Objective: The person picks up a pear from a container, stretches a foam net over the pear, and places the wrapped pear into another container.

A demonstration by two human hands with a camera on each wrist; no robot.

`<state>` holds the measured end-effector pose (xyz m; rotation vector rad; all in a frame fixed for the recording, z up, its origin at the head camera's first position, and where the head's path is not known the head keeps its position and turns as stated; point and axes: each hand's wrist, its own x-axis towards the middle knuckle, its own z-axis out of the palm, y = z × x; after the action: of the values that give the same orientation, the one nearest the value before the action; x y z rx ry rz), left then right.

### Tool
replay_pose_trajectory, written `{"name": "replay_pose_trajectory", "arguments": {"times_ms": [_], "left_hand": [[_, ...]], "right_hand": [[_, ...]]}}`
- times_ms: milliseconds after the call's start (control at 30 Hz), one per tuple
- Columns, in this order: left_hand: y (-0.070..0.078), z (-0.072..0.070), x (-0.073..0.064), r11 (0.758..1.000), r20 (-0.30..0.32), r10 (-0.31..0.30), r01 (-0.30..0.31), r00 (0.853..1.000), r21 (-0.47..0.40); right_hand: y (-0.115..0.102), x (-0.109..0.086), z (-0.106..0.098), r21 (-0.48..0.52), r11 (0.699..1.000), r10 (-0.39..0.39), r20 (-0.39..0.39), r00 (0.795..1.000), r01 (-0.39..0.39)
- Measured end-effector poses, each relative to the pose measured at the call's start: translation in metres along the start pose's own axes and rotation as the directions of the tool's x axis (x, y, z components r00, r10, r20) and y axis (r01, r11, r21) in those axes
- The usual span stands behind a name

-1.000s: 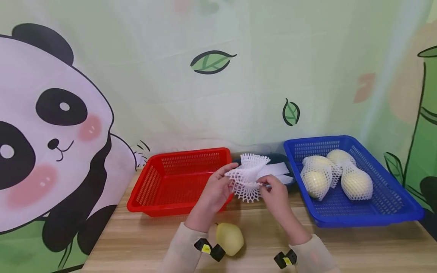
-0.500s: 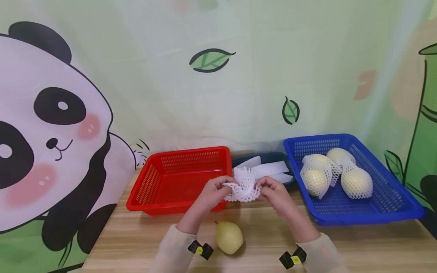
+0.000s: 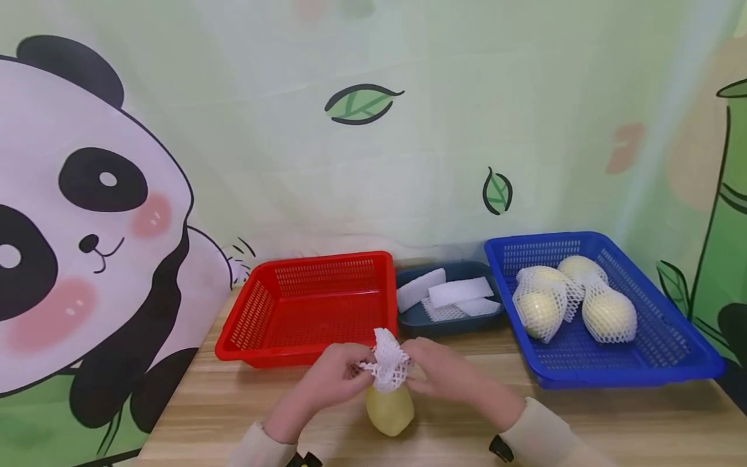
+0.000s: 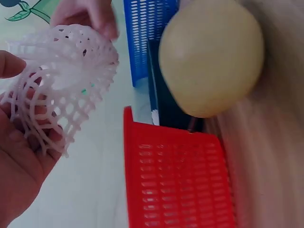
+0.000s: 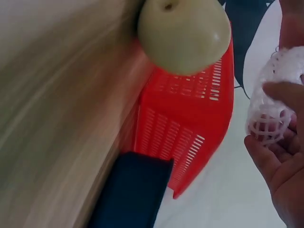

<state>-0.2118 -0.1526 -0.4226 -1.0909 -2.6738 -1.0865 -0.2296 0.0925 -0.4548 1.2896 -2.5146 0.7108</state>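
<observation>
A white foam fruit net [image 3: 389, 364] is stretched between my two hands, just over the yellow pear [image 3: 390, 413] on the wooden table. My left hand [image 3: 334, 377] grips the net's left edge; in the left wrist view its mouth is spread wide. On the opposite side, my right hand [image 3: 441, 368] holds the net with bent fingers, partly cut off in the right wrist view. Both wrist views show the bare pear [image 4: 213, 59] apart from the net. From the head, the net hides the pear's stem end.
Behind the hands stands a red basket [image 3: 303, 353] on the left. Next to it, a dark tray [image 3: 443, 327] holds several flattened foam nets [image 3: 461, 292]. To the right, a blue basket [image 3: 630, 373] contains several netted pears [image 3: 609, 314].
Both hands have brought the net away from the dark tray, toward me and down over the pear, gathering it up on the way. The pear has stayed in place.
</observation>
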Motion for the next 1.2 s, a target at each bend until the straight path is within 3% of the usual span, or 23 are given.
{"name": "replay_pose_trajectory", "arguments": {"times_ms": [100, 200, 333, 467, 633, 767, 867, 967, 1033, 1200], "left_hand": [[-0.003, 0.006, -0.014, 0.997, -0.035, 0.017, -0.014, 0.999, 0.077], [-0.007, 0.013, -0.027, 0.973, -0.049, 0.008, 0.004, 0.999, 0.229], [-0.015, 0.022, -0.040, 0.892, -0.086, 0.007, 0.033, 0.996, 0.450], [-0.025, 0.026, -0.048, 0.826, -0.146, -0.069, 0.138, 0.987, 0.547], [-0.036, 0.029, -0.055, 0.809, -0.167, -0.231, 0.285, 0.958, 0.514], [-0.039, 0.035, -0.056, 0.843, -0.156, -0.305, 0.343, 0.939, 0.414], [-0.037, 0.043, -0.054, 0.883, -0.111, -0.363, 0.380, 0.925, 0.276], [-0.032, 0.050, -0.051, 0.895, -0.070, -0.405, 0.411, 0.912, 0.176], [-0.029, 0.054, -0.048, 0.888, -0.051, -0.430, 0.432, 0.902, 0.156], [-0.023, 0.063, -0.036, 0.857, 0.005, -0.484, 0.472, 0.875, 0.208]], "right_hand": [[0.002, 0.003, 0.008, -0.030, 0.998, -0.056, -0.074, 0.996, 0.054], [0.005, 0.009, 0.014, -0.025, 0.998, -0.063, -0.073, 0.995, 0.061], [0.009, 0.019, 0.022, -0.016, 1.000, -0.012, 0.024, 1.000, 0.013], [0.013, 0.027, 0.033, -0.039, 0.999, 0.034, 0.098, 0.995, -0.030], [0.015, 0.036, 0.046, -0.044, 0.997, 0.073, 0.203, 0.976, -0.066], [0.016, 0.039, 0.053, 0.019, 0.990, 0.131, 0.248, 0.960, -0.140], [0.017, 0.036, 0.056, 0.063, 0.981, 0.163, 0.258, 0.952, -0.185], [0.018, 0.030, 0.058, 0.074, 0.978, 0.172, 0.254, 0.952, -0.197], [0.019, 0.027, 0.059, 0.080, 0.976, 0.178, 0.249, 0.952, -0.204], [0.018, 0.019, 0.056, 0.129, 0.958, 0.220, 0.243, 0.945, -0.256]]}}
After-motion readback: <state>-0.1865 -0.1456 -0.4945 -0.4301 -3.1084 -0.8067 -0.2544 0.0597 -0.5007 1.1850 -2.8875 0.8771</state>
